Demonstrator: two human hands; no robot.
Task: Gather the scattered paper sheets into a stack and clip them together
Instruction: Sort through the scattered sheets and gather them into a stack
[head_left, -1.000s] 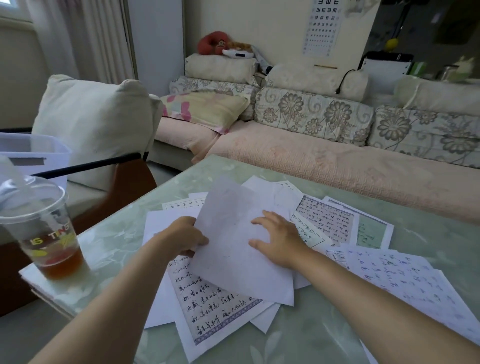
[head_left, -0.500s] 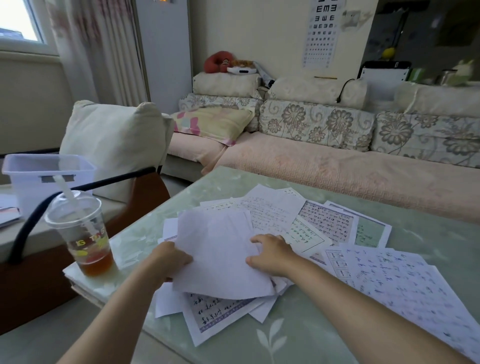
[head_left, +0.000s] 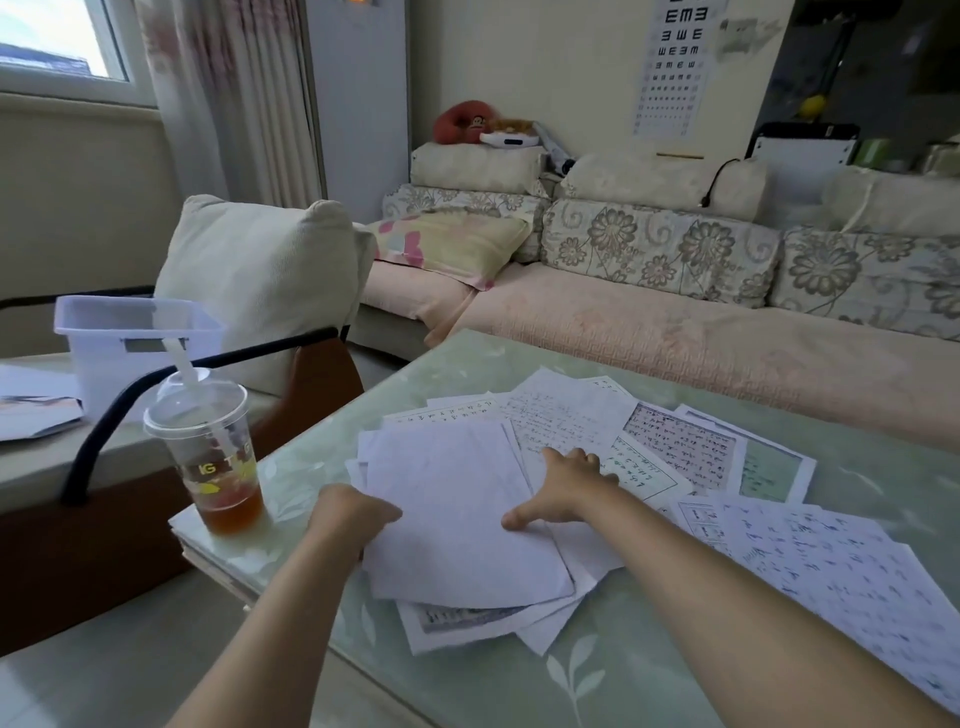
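Observation:
A rough pile of white paper sheets (head_left: 457, 514) lies near the left front of the green glass table (head_left: 649, 670), a blank sheet on top. My left hand (head_left: 350, 514) grips the pile's left edge, fingers tucked under it. My right hand (head_left: 563, 483) lies flat on the pile's right side, fingers spread, pressing down. More handwritten sheets (head_left: 680, 447) fan out behind my right hand, and others (head_left: 831, 577) spread along the right beside my forearm. No clip is visible.
A plastic cup of tea with a straw (head_left: 213, 457) stands on the table's left corner, close to my left hand. A white bin (head_left: 130, 338), a chair with a cushion (head_left: 260, 280) and a sofa (head_left: 675, 338) lie beyond the table.
The sheets under my hands have been drawn together into a tighter pile. My hands sit closer to the pile's edges, and the view has tilted up and pulled back.

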